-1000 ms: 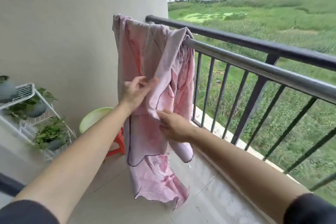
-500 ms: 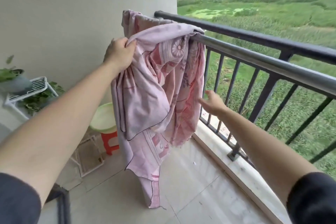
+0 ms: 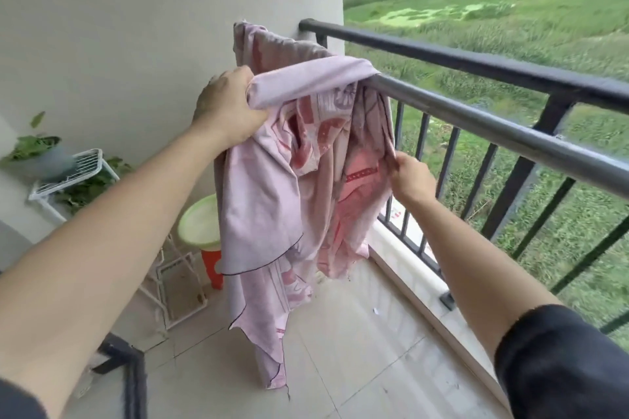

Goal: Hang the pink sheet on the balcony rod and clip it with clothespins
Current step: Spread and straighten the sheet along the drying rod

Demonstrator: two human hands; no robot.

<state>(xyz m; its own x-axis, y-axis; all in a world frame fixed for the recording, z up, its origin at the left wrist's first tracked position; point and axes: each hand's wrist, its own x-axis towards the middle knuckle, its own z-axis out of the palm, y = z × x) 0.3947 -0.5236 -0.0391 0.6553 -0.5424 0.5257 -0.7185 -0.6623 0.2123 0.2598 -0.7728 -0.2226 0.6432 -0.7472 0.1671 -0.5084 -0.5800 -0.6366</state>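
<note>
The pink patterned sheet (image 3: 269,187) hangs bunched over the left end of the grey balcony rod (image 3: 493,127), close to the wall, its lower corners trailing near the floor. My left hand (image 3: 226,109) grips a rolled fold of the sheet at rod height, left of the rod's end. My right hand (image 3: 410,177) pinches the sheet's right-hand edge below the rod, beside the railing bars. No clothespins are visible.
A darker top rail (image 3: 476,61) runs beyond the rod, with vertical railing bars (image 3: 446,160) below. A green basin (image 3: 199,223) sits on a red stool (image 3: 212,265) behind the sheet. A white wire rack (image 3: 85,168) with potted plants (image 3: 37,150) stands at left. Tiled floor (image 3: 357,350) lies underfoot.
My left hand has lifted a fold of the sheet from waist height up to the rod. My right hand let go of the sheet, reached toward the railing, and now pinches the sheet's right edge.
</note>
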